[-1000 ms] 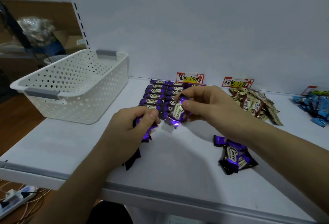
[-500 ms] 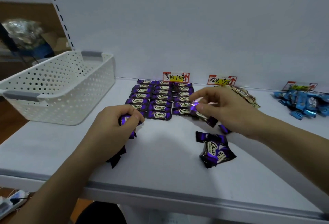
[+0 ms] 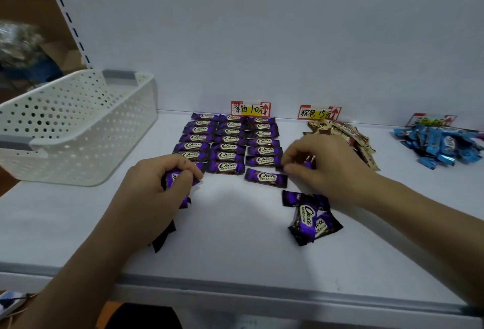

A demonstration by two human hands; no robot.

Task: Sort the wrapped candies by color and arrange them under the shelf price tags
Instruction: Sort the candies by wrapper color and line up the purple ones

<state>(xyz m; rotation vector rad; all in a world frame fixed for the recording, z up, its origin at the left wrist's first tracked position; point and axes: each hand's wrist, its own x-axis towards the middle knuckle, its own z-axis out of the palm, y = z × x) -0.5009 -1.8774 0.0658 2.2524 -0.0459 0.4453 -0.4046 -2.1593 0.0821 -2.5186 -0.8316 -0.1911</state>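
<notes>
Ok so, left to right: one white holey basket sits at the left end of the shelf. The left hand is curled tight round a bunch of purple candies, with wrapper ends poking out below the palm. Behind it the purple rows lie flat in three columns right under the purple tag. I count seven per column, though the hand hides part of the nearest left one. The right hand has its fingers curled down beside the right column, and a purple candy shows pinched inside them. Just in front of that hand there's a loose heap of maybe three or four purple ones. Then one brown pile under the brown tag, and one blue pile under a third tag, both too jumbled to count. The shelf and back panel are white. Off to the left is a brownish room with a crinkly plastic bag.
</notes>
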